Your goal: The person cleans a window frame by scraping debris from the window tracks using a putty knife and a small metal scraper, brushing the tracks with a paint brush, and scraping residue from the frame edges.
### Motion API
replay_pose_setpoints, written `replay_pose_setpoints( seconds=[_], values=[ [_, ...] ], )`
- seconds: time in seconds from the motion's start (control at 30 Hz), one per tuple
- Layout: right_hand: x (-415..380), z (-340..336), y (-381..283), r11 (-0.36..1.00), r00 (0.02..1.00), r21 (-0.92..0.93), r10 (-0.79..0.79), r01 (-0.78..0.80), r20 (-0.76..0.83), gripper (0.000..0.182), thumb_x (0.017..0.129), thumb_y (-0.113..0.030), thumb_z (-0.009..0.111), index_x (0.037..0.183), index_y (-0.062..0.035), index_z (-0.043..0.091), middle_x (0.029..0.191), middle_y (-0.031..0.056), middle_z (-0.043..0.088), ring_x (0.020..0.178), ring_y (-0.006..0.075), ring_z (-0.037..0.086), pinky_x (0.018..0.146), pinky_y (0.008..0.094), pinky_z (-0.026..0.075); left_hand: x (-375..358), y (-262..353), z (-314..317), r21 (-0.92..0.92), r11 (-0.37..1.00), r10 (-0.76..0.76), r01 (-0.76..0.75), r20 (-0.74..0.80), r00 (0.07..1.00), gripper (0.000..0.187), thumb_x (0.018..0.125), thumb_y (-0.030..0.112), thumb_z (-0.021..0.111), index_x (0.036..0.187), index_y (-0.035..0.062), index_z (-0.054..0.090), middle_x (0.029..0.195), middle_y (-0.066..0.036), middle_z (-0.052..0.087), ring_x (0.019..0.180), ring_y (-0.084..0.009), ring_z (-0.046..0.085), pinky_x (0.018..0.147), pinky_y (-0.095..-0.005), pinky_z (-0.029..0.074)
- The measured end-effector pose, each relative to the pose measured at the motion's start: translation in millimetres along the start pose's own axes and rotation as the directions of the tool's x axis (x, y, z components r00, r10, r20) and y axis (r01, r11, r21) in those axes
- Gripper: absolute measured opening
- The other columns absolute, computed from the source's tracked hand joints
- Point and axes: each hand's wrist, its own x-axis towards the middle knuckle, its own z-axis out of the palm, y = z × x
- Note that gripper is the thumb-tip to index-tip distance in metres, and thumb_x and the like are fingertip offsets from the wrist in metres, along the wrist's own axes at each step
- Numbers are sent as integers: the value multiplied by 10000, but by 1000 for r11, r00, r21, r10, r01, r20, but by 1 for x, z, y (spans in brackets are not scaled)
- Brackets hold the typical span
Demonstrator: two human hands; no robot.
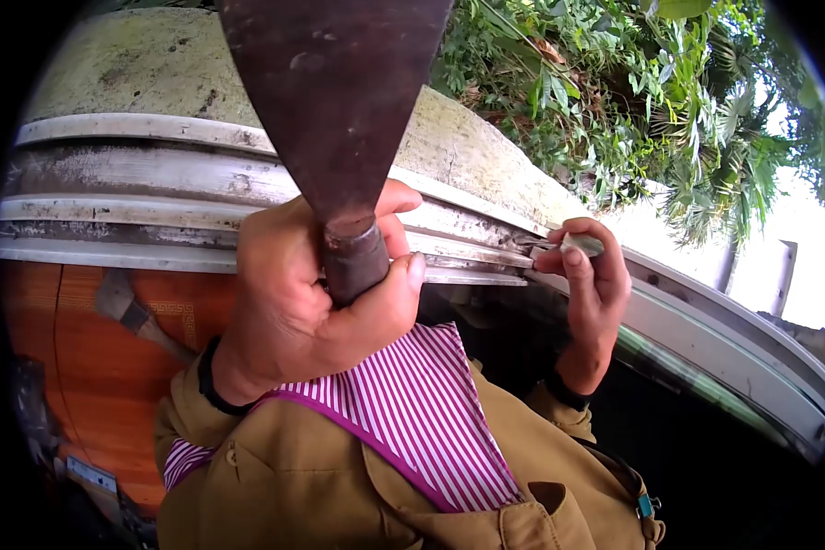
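My left hand [312, 284] is wrapped round the dark handle of a putty knife [339, 101]. Its wide, dark metal blade points up and away, close to the camera, hiding part of the window track behind it. The white, dirt-stained window track [147, 170] runs across in front of me, with several grooves. At the track's right part, my right hand [596, 284] is closed, fingertips pinching a small, flat, grey-green piece [584, 244] whose kind I cannot make out. Those fingers are at the grooves, where dark debris shows.
A weathered concrete ledge [486, 151] lies beyond the track, with green plants [632, 110] outside. At lower left, another scraper-like tool [124, 307] rests on an orange-brown wooden surface [82, 367]. A white frame with glass [706, 357] extends rightward.
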Motion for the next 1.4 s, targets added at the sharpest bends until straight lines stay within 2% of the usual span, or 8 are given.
replay_pose_setpoints(
  seconds=[0.17, 0.27, 0.33, 0.53, 0.6, 0.8, 1.2, 1.4],
  values=[
    [-2, 1, 11, 941, 998, -335, -60, 50, -18, 155, 917, -99, 567, 1034, 0, 549, 835, 69, 600, 681, 126, 638, 605, 248, 490, 1, 0, 8, -57, 998, 28, -34, -102, 994, 266, 726, -25, 630, 989, -51, 592, 684, -40, 596, 587, -76, 554, 545, -229, 445],
    [-10, 9, 9, 995, 995, 20, -100, 100, -23, 193, 931, -131, 560, 1038, 28, 537, 870, 65, 613, 699, 124, 633, 637, 243, 503, -3, 4, 6, -7, 998, -65, 65, -48, 997, 296, 805, 16, 548, 1091, -59, 554, 797, -76, 621, 626, -48, 508, 580, -211, 409],
    [-14, 7, -6, 978, 982, 106, -170, 178, -80, 210, 937, -138, 552, 1041, 43, 532, 889, 63, 620, 707, 124, 631, 654, 243, 508, 0, 7, 13, -32, 999, -38, 33, -166, 985, 179, 769, 22, 625, 929, -55, 603, 653, -6, 563, 579, -51, 501, 575, -219, 430],
    [-9, 7, 20, 944, 969, -221, -245, 246, 29, 149, 914, -56, 556, 1047, 8, 541, 855, 101, 602, 689, 136, 649, 589, 245, 499, -5, 4, 20, 33, 999, -2, 10, -224, 975, 194, 783, 69, 636, 927, -58, 606, 670, 2, 562, 609, -48, 500, 607, -219, 434],
    [-20, 15, 8, 924, 968, 305, -250, 230, 26, 167, 932, -87, 542, 1067, 13, 536, 870, 83, 615, 717, 131, 654, 610, 235, 508, -6, 3, 20, 53, 998, -4, 18, -246, 969, 201, 787, 85, 642, 925, -57, 607, 675, 4, 560, 623, -49, 502, 620, -215, 438],
    [-20, -18, 11, 975, 982, -145, -181, 171, -58, 151, 914, -98, 570, 1016, 10, 541, 751, 82, 623, 618, 119, 618, 558, 246, 478, -6, -3, 26, 137, 990, 49, -14, -260, 964, 241, 789, 98, 639, 969, -59, 613, 702, 1, 575, 646, -51, 517, 626, -217, 447],
    [-50, 11, 48, 972, 938, -103, -230, 210, -259, 105, 913, -26, 541, 1010, 10, 555, 802, 135, 615, 748, 212, 662, 664, 295, 513, -7, -8, 26, 294, 955, 100, -25, -245, 964, 261, 828, 94, 595, 1050, -43, 600, 763, -33, 630, 661, -55, 527, 604, -205, 430],
    [-45, 27, 61, 895, 858, -174, -444, 410, -258, 93, 911, -11, 539, 979, -2, 602, 848, 130, 640, 729, 208, 649, 652, 280, 513, -6, -9, 26, 374, 925, 154, -67, -209, 966, 259, 829, 99, 596, 1044, -45, 603, 761, -36, 631, 668, -60, 534, 618, -208, 439]
  ],
)
